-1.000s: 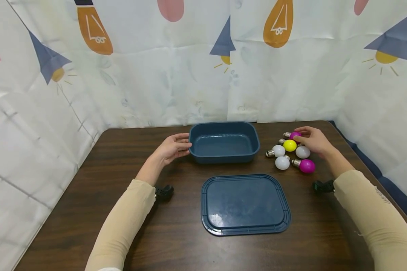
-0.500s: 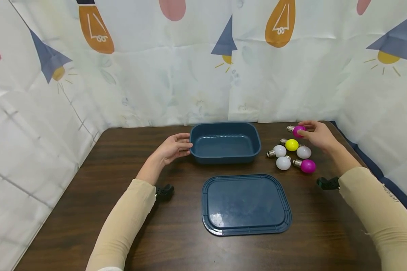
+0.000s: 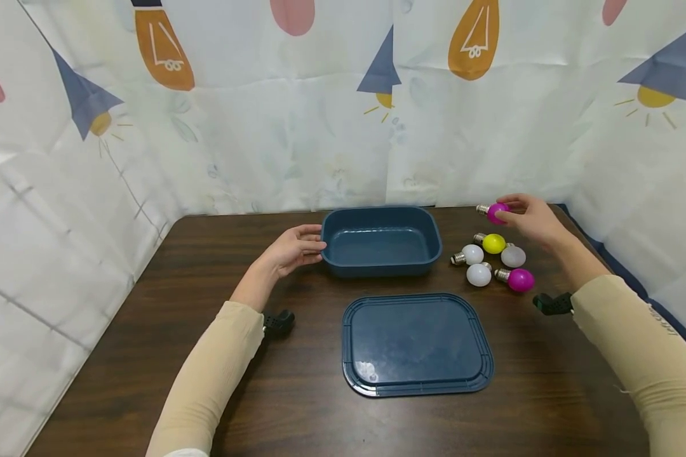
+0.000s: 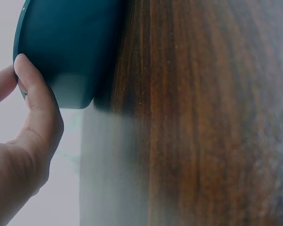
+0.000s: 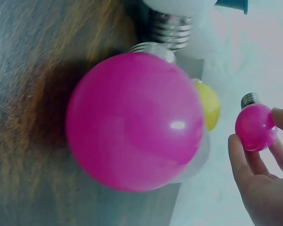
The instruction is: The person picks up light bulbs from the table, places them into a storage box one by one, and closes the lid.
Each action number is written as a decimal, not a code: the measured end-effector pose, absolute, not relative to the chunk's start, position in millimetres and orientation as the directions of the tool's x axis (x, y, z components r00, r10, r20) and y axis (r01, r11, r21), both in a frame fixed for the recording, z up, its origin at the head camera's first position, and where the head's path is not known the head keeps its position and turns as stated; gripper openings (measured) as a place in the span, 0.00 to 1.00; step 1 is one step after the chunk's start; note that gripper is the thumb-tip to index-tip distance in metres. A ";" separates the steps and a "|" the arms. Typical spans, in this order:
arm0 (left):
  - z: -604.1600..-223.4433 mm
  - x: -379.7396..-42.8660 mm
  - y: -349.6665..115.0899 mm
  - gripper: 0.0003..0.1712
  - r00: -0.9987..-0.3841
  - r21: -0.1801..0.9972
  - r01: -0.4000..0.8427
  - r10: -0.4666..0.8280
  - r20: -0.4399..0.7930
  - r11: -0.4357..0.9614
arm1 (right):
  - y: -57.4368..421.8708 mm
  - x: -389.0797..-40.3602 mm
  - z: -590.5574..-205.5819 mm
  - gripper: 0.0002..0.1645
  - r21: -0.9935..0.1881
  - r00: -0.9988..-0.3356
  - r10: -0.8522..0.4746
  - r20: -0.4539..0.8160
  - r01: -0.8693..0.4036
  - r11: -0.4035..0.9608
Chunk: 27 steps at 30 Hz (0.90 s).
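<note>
My right hand pinches a magenta light bulb by its round globe, with the metal screw base pointing left; it is raised above the back right of the table. The right wrist view shows the held bulb between thumb and fingertips. My left hand holds the left end of a deep blue plastic box, which has nothing inside. In the left wrist view, thumb and finger meet at the rim of the box. A yellow bulb, three white bulbs and another magenta bulb lie clustered below my right hand.
A flat blue lid lies on the dark wooden table in front of the box. Patterned white curtain hangs behind the table and along both sides. A black wrist strap device sits at each cuff.
My right hand has lifted the magenta bulb up and away from the cluster, toward the back, then slightly left. My left hand stays at the box.
</note>
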<state>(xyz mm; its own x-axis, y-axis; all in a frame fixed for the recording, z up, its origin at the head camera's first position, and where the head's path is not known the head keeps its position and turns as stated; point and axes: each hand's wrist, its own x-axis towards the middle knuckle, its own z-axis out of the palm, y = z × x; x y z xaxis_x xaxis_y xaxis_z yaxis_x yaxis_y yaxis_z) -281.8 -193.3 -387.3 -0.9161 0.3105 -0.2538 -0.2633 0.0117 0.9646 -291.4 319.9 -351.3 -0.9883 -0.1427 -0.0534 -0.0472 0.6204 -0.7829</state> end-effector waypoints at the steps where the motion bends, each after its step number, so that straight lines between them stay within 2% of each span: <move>1: -387.4 -281.5 -193.7 0.37 -0.915 0.965 -0.263 0.313 -0.254 0.014 | 317.8 -291.0 -349.7 0.41 -0.786 -0.988 -0.146 -0.051 -0.051 0.616; 27: -380.2 -271.8 -194.0 0.39 -0.906 0.959 -0.283 0.322 -0.275 0.022 | 266.3 -286.3 -325.6 0.33 -0.799 -0.970 -0.242 0.016 -0.158 0.580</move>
